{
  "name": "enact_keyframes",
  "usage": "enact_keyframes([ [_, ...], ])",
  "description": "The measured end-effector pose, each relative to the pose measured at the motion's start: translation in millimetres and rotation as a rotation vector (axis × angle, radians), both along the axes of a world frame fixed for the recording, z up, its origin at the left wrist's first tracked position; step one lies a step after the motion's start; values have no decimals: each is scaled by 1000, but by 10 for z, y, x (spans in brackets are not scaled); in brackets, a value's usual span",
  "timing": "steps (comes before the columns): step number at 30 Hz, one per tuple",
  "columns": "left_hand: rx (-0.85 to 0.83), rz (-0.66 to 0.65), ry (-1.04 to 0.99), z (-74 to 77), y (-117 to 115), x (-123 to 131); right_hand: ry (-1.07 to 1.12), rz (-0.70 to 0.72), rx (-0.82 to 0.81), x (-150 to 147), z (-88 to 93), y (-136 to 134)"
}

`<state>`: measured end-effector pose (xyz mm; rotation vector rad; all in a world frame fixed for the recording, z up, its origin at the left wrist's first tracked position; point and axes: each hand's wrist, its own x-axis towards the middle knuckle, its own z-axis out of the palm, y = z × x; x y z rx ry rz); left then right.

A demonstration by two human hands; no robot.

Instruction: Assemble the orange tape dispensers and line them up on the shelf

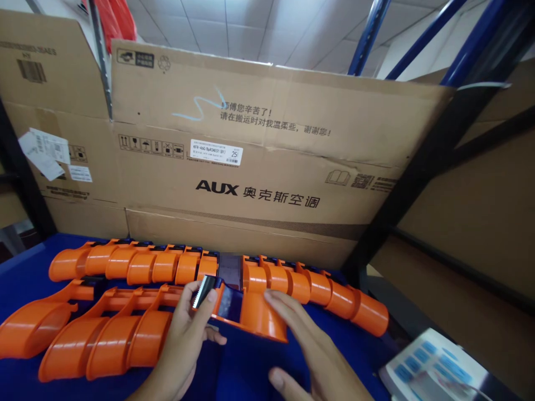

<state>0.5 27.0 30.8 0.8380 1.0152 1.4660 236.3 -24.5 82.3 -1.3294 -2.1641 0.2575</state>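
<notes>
An orange tape dispenser (263, 314) with a dark blue part and a black toothed blade is held up over the blue surface. My left hand (190, 328) grips its blade end, thumb on the black piece. At the round orange end, the fingers of my right hand (307, 345) rest on the rim, with the thumb apart below. Behind the dispenser, a back row of similar orange dispensers (165, 267) stands on the blue surface, and several more (112, 345) lie in a front row to the left.
Tall cardboard (259, 223) with printing stands behind the rows. A black rack post (393, 195) slants up at the right. A white and blue box (430, 362) sits at the lower right. The blue surface (246, 367) extends beneath my hands.
</notes>
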Motion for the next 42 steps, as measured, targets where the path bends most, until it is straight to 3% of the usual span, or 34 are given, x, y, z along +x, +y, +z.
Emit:
enact_keyframes([
  [7,-26,-211,115,3,-61,75,93,-175,92,102,-324,-69],
  [17,83,-277,155,3,-15,34,82,-437,19,857,-286,-60],
  [21,132,-335,223,5,-61,8,53,-427,-44,947,-372,-67],
  [26,274,-397,531,49,-157,4,-34,-431,10,997,-487,10],
  [31,490,-412,762,123,-232,-15,-192,-479,245,775,-333,33],
  [34,755,-542,934,90,-250,-4,-258,-347,285,464,-117,47],
  [38,1181,-796,1072,-216,-223,146,-418,-177,147,24,70,203],
  [42,1305,-835,1109,-555,-184,338,-596,-178,124,-260,3,404],
])
